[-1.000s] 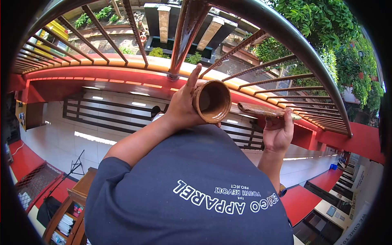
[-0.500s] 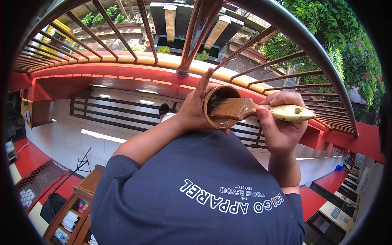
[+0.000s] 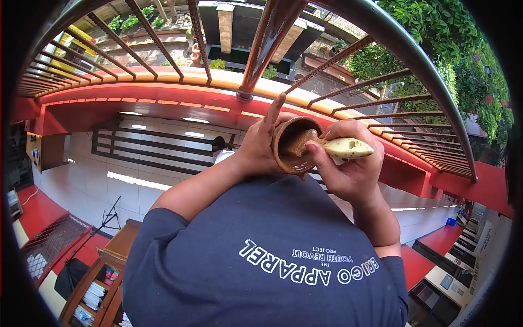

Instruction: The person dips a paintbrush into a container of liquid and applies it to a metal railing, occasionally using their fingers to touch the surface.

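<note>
My left hand is wrapped round a small brown cup, one finger stretched up past its rim. The cup is tilted so that its mouth faces me, and wet brown paint shows inside. In my right hand is a paintbrush, gripped by its pale, spotted handle between thumb and fingers. The brush head, coated brown, reaches into the cup, and its bristle tips are hidden there. Just beyond both hands stands the glossy brown railing post.
A curved dark handrail with thin bars spans the front, above a red ledge. Plants and a courtyard lie beyond and below. Behind me are a dark slatted bench, a wooden cabinet and a black stand.
My right hand has moved left, pushing the brush deeper into the cup. The left hand and the cup have stayed almost in place.
</note>
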The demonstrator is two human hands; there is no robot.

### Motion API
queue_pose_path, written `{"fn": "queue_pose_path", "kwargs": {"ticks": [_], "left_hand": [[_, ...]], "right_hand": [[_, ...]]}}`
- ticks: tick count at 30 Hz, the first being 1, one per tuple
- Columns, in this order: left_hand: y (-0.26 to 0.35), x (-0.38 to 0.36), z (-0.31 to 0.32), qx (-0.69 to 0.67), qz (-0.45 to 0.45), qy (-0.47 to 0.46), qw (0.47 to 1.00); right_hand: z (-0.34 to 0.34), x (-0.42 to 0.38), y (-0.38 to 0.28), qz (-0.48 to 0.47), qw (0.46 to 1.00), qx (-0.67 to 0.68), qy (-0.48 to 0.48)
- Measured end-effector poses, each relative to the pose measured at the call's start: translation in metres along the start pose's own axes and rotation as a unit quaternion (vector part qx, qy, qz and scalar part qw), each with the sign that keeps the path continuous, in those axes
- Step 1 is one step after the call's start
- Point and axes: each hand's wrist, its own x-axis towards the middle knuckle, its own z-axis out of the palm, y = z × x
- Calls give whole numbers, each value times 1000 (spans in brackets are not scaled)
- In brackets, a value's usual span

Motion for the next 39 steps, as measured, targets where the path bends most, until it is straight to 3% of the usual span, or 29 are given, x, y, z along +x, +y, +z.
{"fn": "queue_pose_path", "kwargs": {"ticks": [8, 11, 15, 19, 23, 31, 39], "left_hand": [[-10, -2, 6, -41, -6, 25, 999], [-13, -3, 8, -55, -4, 36, 998], [-19, -4, 10, -67, -24, 34, 997], [-16, -2, 5, -64, -3, 29, 998], [-16, -1, 3, -53, 0, 34, 998], [-21, -2, 6, -53, 5, 27, 998], [-19, 0, 2, -9, 11, 11, 1000]], "right_hand": [[-3, 0, -2, -29, 999, 2, 21], [-3, 0, -1, -85, 996, -30, 29], [-2, -2, -2, -94, 995, -37, -5], [-9, -4, 4, -40, 998, 32, -19], [-14, -9, 8, -4, 991, 111, 69], [2, -12, 16, 33, 990, 105, 85], [10, -7, 18, 5, 997, 35, 61]]}}
